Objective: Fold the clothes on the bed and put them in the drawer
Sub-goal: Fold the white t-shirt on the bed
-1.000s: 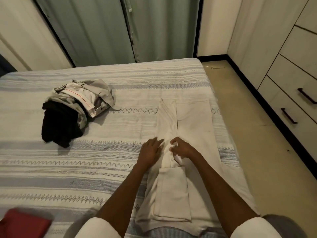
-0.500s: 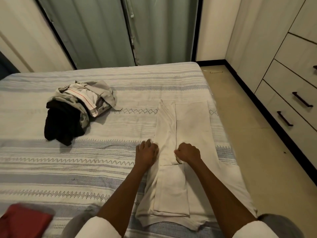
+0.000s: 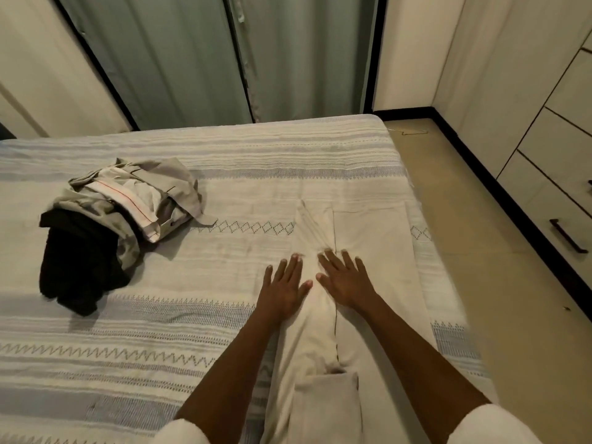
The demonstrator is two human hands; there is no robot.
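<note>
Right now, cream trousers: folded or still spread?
Spread lengthwise, not folded up: the cream trousers lie full length on the bed, with the left hand and right hand flat on them.

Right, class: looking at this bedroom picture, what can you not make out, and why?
Head view:
- Cream trousers: waist end cut off by the bottom edge.
- Clothes pile: how many garments; they overlap.
- Drawers: contents hidden, fronts closed; cut by the right edge.
- Fabric under the left hand and right hand.

obstacle: heap of clothes far left | free: bedspread between heap and trousers
</note>
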